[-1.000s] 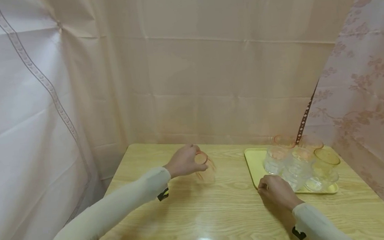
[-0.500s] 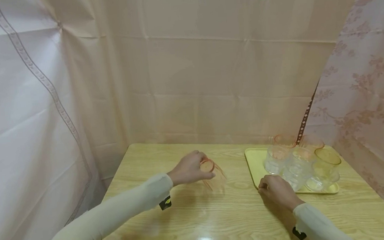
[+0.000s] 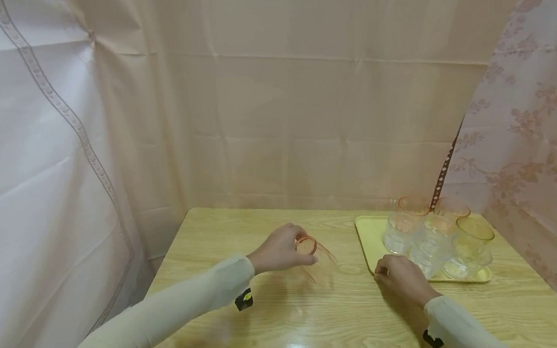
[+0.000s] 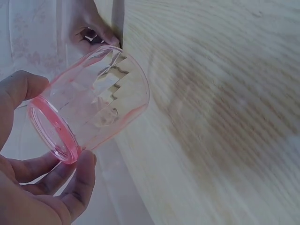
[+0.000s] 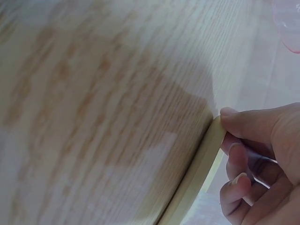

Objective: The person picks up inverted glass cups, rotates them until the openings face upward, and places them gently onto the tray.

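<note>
My left hand [image 3: 280, 248] grips a clear pink-tinted drinking glass [image 3: 307, 245] over the wood-grain table. In the left wrist view, thumb and fingers curl round the thick pink end of the glass [image 4: 101, 101], and its wider end points away from the palm, towards the tabletop. At the near left corner of a yellow tray [image 3: 371, 238], my right hand [image 3: 401, 276] pinches the rim. The right wrist view shows thumb and index finger on the tray edge [image 5: 194, 173], the other fingers curled below. Part of the tray's near side is hidden behind this hand.
Several glasses crowd the tray, some clear [image 3: 398, 235], some with orange rims [image 3: 453, 208], one yellow [image 3: 474, 231]. Beige cloth [image 3: 327, 109] hangs behind the table [image 3: 252, 325], with more cloth [image 3: 543, 134] at the right.
My left hand has carried the glass to the right and a little nearer to me, tilting it. The right hand keeps its place at the tray.
</note>
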The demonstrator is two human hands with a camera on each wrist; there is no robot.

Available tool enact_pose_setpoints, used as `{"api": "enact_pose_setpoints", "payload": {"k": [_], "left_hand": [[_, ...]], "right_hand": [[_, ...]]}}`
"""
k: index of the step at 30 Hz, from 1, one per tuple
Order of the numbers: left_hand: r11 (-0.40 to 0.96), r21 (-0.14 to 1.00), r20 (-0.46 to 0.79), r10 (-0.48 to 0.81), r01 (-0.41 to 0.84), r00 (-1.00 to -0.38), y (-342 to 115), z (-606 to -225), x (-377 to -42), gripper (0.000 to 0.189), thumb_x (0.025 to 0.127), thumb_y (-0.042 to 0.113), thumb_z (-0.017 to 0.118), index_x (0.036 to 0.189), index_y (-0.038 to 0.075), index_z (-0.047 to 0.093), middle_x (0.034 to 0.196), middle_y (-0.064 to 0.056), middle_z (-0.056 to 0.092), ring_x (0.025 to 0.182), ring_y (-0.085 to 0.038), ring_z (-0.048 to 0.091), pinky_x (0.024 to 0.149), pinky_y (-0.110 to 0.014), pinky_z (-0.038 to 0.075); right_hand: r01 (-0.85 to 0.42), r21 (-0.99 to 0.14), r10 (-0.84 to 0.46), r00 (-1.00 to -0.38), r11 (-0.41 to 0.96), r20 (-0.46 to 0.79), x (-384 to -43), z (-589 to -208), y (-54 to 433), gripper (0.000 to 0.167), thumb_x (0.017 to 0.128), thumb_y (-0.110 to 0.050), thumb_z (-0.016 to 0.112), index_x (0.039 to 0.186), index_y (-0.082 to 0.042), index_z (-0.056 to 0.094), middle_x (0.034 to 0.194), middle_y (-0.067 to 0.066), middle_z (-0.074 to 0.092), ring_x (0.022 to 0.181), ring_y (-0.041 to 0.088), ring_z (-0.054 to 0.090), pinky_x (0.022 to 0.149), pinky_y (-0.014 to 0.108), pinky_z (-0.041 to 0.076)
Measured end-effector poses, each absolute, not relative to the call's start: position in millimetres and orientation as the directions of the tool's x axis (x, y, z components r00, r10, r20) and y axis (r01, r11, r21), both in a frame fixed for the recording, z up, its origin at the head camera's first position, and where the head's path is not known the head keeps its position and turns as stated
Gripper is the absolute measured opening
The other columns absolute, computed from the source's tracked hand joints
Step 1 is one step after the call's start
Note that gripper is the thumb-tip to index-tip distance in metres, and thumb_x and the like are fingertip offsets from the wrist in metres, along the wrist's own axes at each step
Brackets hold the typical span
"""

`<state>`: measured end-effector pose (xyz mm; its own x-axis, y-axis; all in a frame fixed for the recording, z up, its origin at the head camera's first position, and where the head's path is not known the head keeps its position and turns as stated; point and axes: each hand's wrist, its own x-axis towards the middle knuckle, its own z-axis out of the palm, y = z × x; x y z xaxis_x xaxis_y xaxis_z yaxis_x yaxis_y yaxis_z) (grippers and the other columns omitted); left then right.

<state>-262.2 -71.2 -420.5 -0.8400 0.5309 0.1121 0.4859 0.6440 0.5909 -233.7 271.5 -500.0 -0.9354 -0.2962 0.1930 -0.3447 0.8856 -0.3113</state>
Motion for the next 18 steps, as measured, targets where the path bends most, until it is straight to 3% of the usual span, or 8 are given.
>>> {"api": "enact_pose_setpoints", "payload": {"k": [6, 11, 18], "left_hand": [[0.598, 0.654, 0.101, 0.537, 0.463, -0.837, -70.6, -424.8, -262.4, 0.066, 0.083, 0.052, 0.081, 0.127, 0.005, 0.066, 0.124, -0.008, 0.064, 0.097, -0.017, 0.060, 0.077, -0.033, 0.052], [0.555, 0.734, 0.060, 0.521, 0.391, -0.851, -71.0, -425.0, -261.0, 0.062, 0.083, 0.049, 0.083, 0.126, 0.008, 0.066, 0.117, 0.000, 0.063, 0.083, -0.014, 0.060, 0.065, -0.030, 0.052], [0.510, 0.804, 0.024, 0.487, 0.306, -0.873, -68.3, -428.5, -261.0, 0.060, 0.082, 0.044, 0.086, 0.125, 0.008, 0.065, 0.113, -0.004, 0.063, 0.085, -0.016, 0.061, 0.067, -0.033, 0.053]], "right_hand": [[-0.345, -0.306, -0.300, -0.936, 0.887, 0.185, -232.4, -499.2, 270.5, 0.014, 0.085, -0.007, 0.083, 0.082, -0.018, 0.075, 0.080, -0.010, 0.065, 0.076, 0.011, 0.063, 0.067, 0.037, 0.055], [-0.342, -0.293, -0.301, -0.937, 0.893, 0.178, -232.2, -498.7, 270.6, 0.012, 0.085, -0.008, 0.083, 0.084, -0.018, 0.076, 0.082, -0.010, 0.067, 0.078, 0.014, 0.065, 0.069, 0.039, 0.056], [-0.338, -0.292, -0.292, -0.937, 0.895, 0.191, -233.8, -498.5, 270.5, 0.009, 0.085, -0.012, 0.083, 0.087, -0.018, 0.077, 0.085, -0.010, 0.068, 0.081, 0.015, 0.065, 0.068, 0.039, 0.055]]}}
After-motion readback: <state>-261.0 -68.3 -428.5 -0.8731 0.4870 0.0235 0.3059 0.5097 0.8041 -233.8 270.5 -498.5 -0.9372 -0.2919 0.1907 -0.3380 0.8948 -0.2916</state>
